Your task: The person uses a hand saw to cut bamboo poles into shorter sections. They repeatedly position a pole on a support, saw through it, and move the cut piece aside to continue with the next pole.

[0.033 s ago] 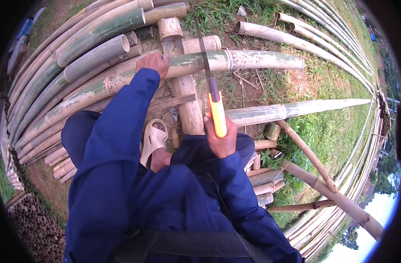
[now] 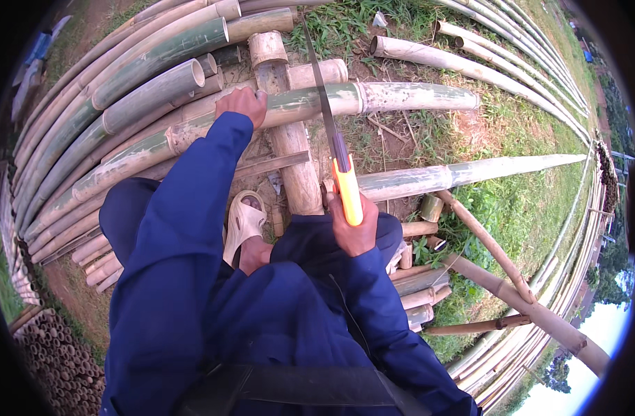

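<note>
My right hand (image 2: 353,231) is wrapped round the orange-yellow handle of a hand saw (image 2: 324,104). The saw's long dark blade points away from me and lies across a green, mottled bamboo pole (image 2: 289,104). To the left of the blade, my left hand (image 2: 242,107) is closed over the same pole. This pole rests crosswise on a thick bamboo support (image 2: 293,156) that runs away from my knees. Its free end reaches to the right, past a pale joint. Whether the blade has cut into the pole, I cannot tell.
Several bamboo poles (image 2: 151,97) lie stacked at the left. Another pole (image 2: 456,173) extends right from near my right hand. Slanting bamboo braces (image 2: 532,312) stand at the lower right, with cut pieces (image 2: 421,298) beside my knee. My sandalled foot (image 2: 246,225) is beside the support.
My right hand and the saw handle have moved slightly toward me, drawing the blade back across the pole. My left hand stays closed on the pole.
</note>
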Action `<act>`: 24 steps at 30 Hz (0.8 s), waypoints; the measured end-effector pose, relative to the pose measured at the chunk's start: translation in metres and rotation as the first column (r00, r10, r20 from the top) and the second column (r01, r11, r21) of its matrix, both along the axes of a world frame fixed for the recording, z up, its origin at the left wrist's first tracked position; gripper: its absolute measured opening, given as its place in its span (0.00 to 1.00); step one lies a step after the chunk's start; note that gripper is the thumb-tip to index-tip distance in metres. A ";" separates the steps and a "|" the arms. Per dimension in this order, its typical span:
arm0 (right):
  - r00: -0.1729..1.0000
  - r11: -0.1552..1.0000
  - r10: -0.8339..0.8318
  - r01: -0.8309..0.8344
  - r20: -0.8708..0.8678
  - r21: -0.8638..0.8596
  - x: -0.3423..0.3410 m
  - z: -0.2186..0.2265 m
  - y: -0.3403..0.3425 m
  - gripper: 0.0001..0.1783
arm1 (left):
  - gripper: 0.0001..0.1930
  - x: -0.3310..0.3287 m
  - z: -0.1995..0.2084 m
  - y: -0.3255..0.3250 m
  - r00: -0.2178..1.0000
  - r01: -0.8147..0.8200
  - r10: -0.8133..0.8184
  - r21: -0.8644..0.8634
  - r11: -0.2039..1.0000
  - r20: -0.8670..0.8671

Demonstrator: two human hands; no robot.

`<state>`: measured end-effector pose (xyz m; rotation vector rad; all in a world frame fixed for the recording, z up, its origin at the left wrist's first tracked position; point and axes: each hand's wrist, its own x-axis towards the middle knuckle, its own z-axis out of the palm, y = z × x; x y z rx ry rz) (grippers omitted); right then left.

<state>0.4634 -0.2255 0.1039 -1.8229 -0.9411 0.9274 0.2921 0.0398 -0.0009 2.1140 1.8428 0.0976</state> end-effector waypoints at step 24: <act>0.996 0.999 0.032 -0.033 0.082 0.010 0.008 0.014 -0.011 0.09 | 0.28 0.007 0.009 0.008 1.000 -0.010 0.010 0.003 1.000 0.002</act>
